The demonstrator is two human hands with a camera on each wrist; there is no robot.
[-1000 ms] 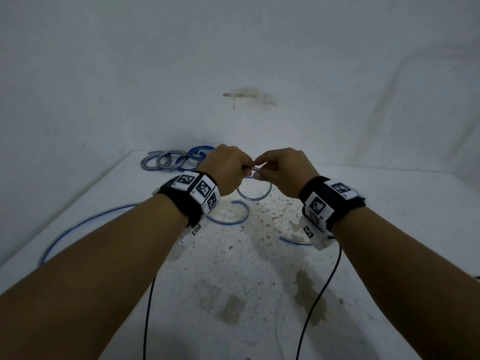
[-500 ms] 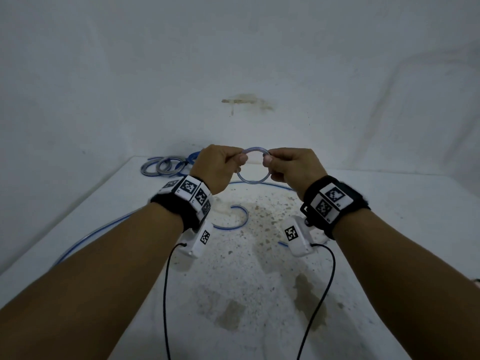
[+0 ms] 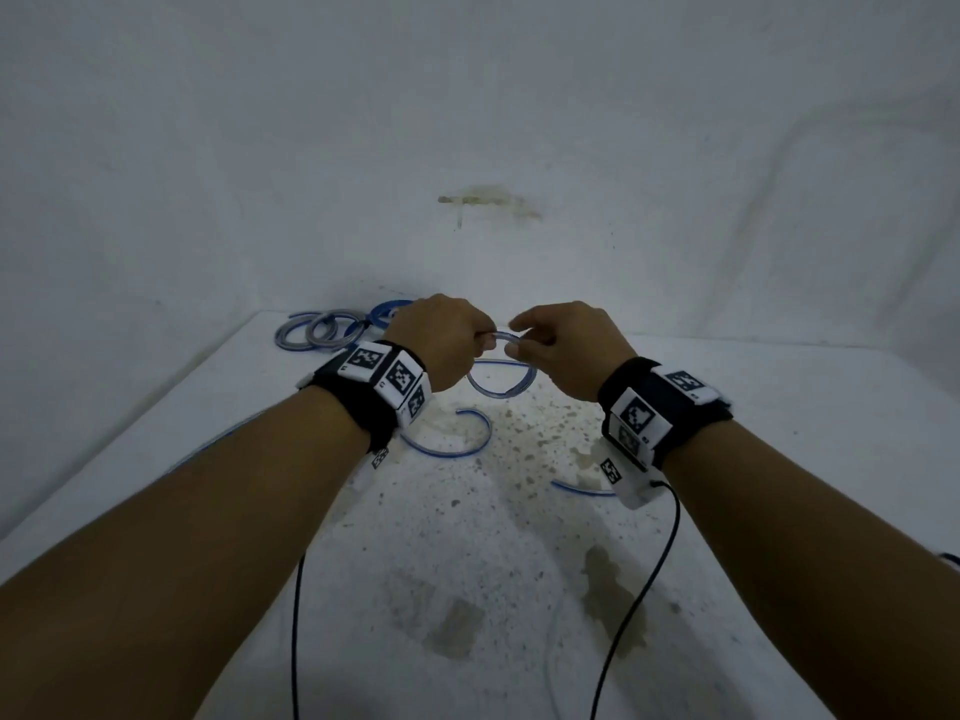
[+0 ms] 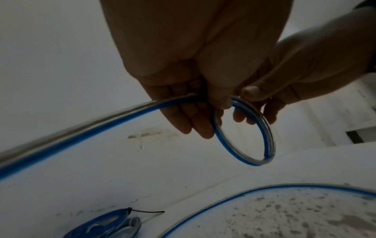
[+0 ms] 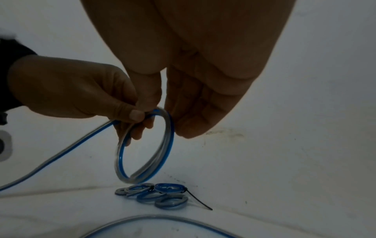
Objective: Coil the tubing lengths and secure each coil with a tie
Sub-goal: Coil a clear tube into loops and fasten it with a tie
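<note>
Both hands were raised above the stained white table [image 3: 519, 589], the left hand [image 3: 441, 340] and the right hand [image 3: 566, 345] each pinching the top of one small loop of clear, blue-striped tubing [image 3: 498, 389] that hung between them clear of the tabletop. From the left hand's grip the tubing's free length [image 4: 81, 122] trailed away toward the table's left edge. Finished coils [image 5: 154, 194], one bound with a black tie [image 5: 198, 201], lay against the back wall at the table's far left corner, well apart from the hands.
</note>
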